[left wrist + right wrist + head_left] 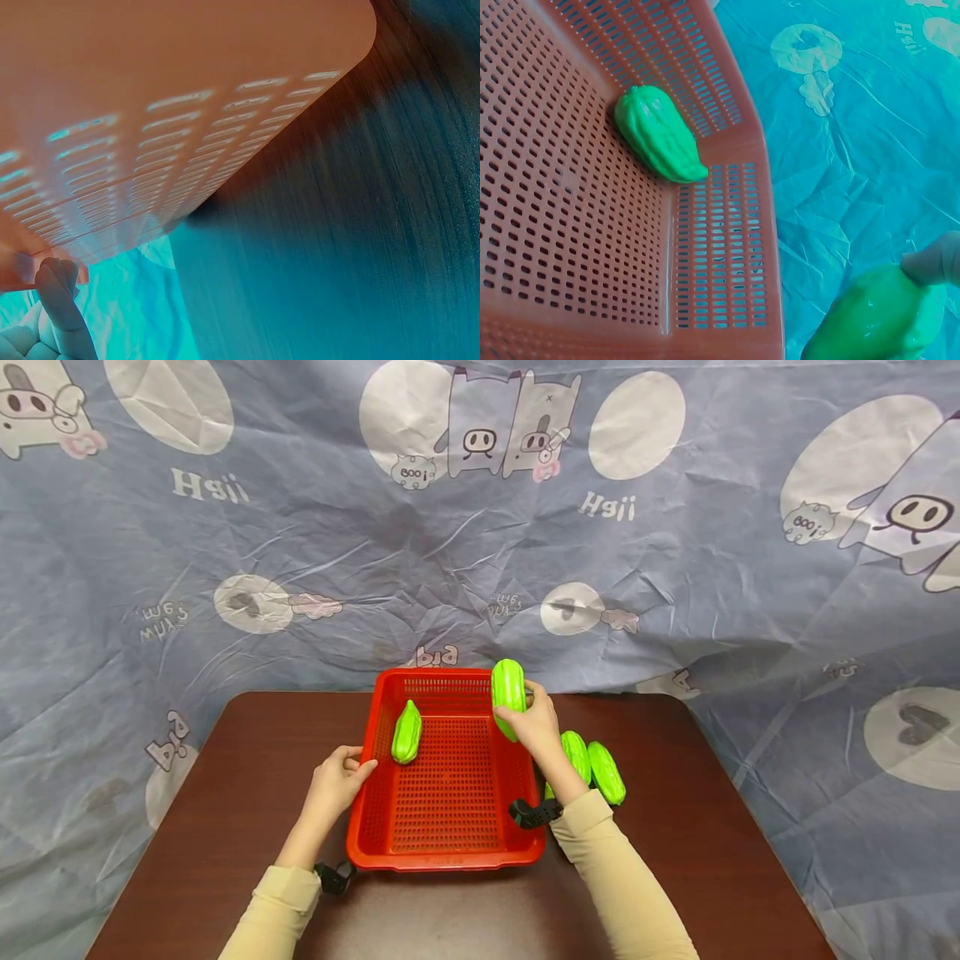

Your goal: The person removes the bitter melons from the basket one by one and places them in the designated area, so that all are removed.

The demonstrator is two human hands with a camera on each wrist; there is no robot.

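Note:
My left hand (339, 783) pinches the left rim of a red slotted plastic basket (446, 862). In the left wrist view, the fingers (61, 304) curl at the rim's edge. Over the basket's far right corner, my right hand (534, 720) grips a bright green ridged gourd (508, 685), held upright between thumb and fingers. That gourd (877, 319) shows only in part in the right wrist view, under the thumb (932, 261). Another green gourd (407, 735) lies inside the basket by its left wall, its narrow tip toward the back.
Several more gourds (606, 772) lie on the brown table (675, 827) right of the basket, partly hidden by my right forearm. A blue-grey printed cloth (450, 568) hangs behind the table. Black straps (535, 813) with small devices sit on both wrists.

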